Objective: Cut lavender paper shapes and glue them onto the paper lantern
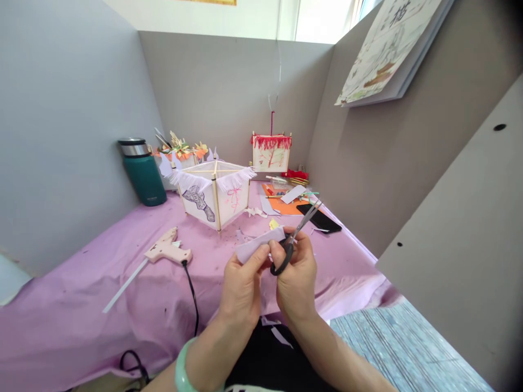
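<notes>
My left hand (244, 277) pinches a strip of pale lavender paper (258, 244) between thumb and fingers, just above the table's front part. Black-handled scissors (283, 264) are in my right hand (299, 269), their blades pointing up and to the right, away from the paper. The fingertips of both hands meet at the paper's right end. Beyond them stands a paper lantern (232, 201) on a wooden stick frame, with fringed white trim and drawings on its sides. Paper scraps (281, 336) lie on my lap.
A pink glue gun (167, 247) with a glue stick and black cord lies left. Behind it stands a teal bottle (144, 177). A phone (321, 219) and orange sheet (286, 204) lie right. A smaller red-fringed lantern (271, 154) hangs at the back. Grey partitions (232, 81) surround the table.
</notes>
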Demonstrator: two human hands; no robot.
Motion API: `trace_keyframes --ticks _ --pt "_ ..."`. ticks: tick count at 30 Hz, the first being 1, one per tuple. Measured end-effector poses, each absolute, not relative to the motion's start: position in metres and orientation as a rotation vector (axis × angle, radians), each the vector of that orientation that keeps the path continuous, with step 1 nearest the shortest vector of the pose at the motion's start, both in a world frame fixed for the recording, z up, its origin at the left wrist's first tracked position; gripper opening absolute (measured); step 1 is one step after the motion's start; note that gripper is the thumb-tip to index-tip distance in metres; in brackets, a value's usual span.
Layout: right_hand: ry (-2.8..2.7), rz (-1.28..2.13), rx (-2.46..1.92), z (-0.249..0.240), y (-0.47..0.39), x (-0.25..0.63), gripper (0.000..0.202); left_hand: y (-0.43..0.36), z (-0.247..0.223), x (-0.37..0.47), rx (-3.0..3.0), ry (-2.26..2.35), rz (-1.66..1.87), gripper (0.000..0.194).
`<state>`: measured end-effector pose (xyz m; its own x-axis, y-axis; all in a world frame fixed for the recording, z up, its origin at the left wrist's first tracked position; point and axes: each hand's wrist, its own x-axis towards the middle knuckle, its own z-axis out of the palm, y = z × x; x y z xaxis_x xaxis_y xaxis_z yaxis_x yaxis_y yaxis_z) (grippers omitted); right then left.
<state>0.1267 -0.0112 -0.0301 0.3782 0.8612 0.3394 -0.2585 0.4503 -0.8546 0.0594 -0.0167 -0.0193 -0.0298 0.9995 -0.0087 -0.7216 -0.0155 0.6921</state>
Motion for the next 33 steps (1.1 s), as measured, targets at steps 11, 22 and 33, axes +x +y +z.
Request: trace_keyframes --ticks 11,22,33 --pt "-1.009 0.838 -0.909 -0.037 -0.012 0.140 0.034 -0.004 -0.015 0.036 0.563 0.751 1.536 0.023" --pt "-1.620 1.174 -1.102 -0.056 -0.047 0.179 0.036 0.001 0.003 0.014 0.544 0.764 1.362 0.015" --pt "-1.669 1.196 -1.018 -0.043 -0.034 0.171 0.026 0.000 -0.003 0.017 0.775 0.844 1.384 0.023"
